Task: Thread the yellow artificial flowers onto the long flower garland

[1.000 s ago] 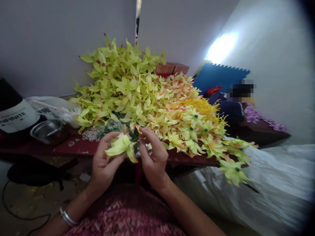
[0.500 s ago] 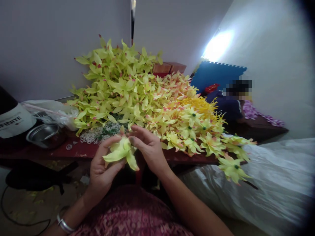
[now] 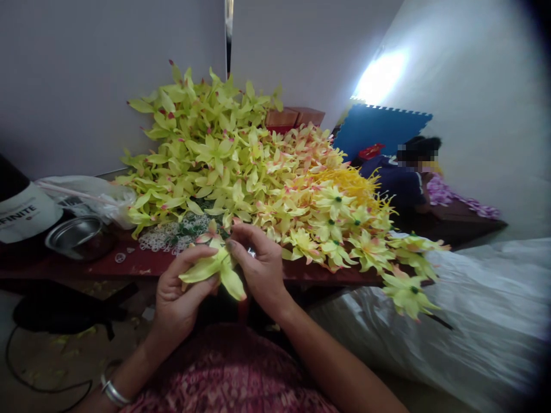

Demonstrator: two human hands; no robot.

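A pale yellow-green artificial flower is held over the near edge of the table, one pink-tipped petal pointing down toward me. My left hand is closed on it from the left, thumb below and fingers above. From the right, my right hand pinches at the flower's upper right side with thumb and forefinger. What lies exactly between those fingertips is hidden. Just behind my hands sit small white plastic rings with some green pieces. Beyond them rises a large heap of yellow-green petal layers.
Pinkish petals, yellow strands and assembled flowers cover the table's right part. At left stand a steel bowl and a dark container. Plastic sheeting lies at right; a person sits beyond.
The flower has turned slightly in my hands, and my left fingers have shifted over its top. My right fingers have curled a little more. The person at the back has raised their head slightly.
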